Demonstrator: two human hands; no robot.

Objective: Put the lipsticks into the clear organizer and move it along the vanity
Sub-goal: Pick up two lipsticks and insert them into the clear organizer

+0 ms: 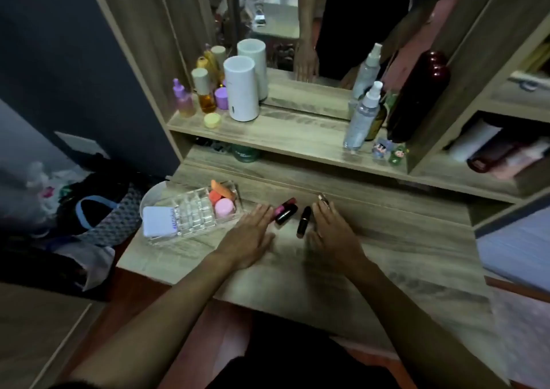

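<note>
Both my hands are lying flat and empty on the desk (372, 254), left hand (250, 235) and right hand (333, 233) apart, flanking the lipsticks: a pink-topped lipstick (286, 210), a black lipstick (303, 221), a gold one (323, 200). I'm seeing the clear organizer (193, 213) sitting left.

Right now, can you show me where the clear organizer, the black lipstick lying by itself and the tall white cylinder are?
Organizer (195, 214): head view, on its empty grid slots.
Black lipstick (303, 221): head view, on the middle of its tube.
White cylinder (240, 88): head view, on its front wall.
</note>
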